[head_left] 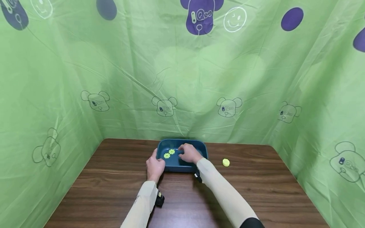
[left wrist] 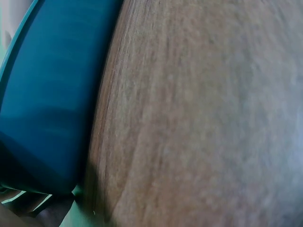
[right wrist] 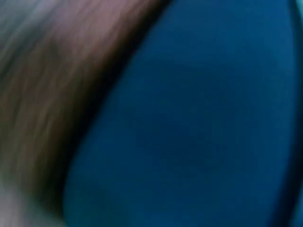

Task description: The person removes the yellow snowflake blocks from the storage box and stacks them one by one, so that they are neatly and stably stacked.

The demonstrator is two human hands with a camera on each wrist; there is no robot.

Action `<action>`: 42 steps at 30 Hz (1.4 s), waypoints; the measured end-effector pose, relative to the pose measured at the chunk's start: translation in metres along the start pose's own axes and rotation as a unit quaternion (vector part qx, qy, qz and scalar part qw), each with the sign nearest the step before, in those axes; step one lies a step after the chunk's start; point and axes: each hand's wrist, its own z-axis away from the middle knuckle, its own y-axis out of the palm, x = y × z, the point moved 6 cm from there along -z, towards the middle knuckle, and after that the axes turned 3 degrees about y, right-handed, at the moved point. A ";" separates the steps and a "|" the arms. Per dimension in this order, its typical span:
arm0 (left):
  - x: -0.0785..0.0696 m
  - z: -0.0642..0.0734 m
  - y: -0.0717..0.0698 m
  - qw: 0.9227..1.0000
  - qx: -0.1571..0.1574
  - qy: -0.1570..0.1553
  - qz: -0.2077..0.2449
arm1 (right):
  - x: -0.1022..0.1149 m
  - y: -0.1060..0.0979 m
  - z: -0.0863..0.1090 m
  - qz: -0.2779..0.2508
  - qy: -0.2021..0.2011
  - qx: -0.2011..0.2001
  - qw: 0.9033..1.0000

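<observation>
A dark blue rectangular box (head_left: pixel 179 168) stands at the far side of the table, with two yellow-green flower-shaped pieces (head_left: pixel 169 154) lying in its left part. My left hand (head_left: pixel 155 165) grips the box at its left front corner. Some of its fingers show blurred at the bottom left of the left wrist view, against the box wall (left wrist: pixel 52 90). My right hand (head_left: pixel 190 153) reaches over the front rim into the box, to the right of the pieces. Its thumb and forefinger are bent and apart, with no piece visible between them. The right wrist view shows mostly blurred box wall (right wrist: pixel 189 118).
Another yellow-green piece (head_left: pixel 226 162) lies on the brown wooden table (head_left: pixel 256 190), right of the box. A green printed curtain (head_left: pixel 199 72) hangs behind the table and along both sides. Both forearms come in from the front edge.
</observation>
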 end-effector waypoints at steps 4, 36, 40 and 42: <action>-0.001 0.000 0.002 1.000 0.003 0.005 -0.003 | 0.005 0.016 -0.008 0.016 0.001 0.022 1.000; 0.001 0.000 0.002 1.000 -0.002 0.016 -0.009 | 0.000 0.021 -0.005 0.059 0.058 -0.038 0.996; 0.002 0.000 0.002 1.000 -0.002 0.015 -0.006 | -0.003 0.022 -0.007 0.038 0.069 -0.028 0.996; 0.002 0.000 0.001 1.000 -0.003 0.014 -0.005 | -0.005 0.023 -0.008 0.030 0.071 -0.025 0.997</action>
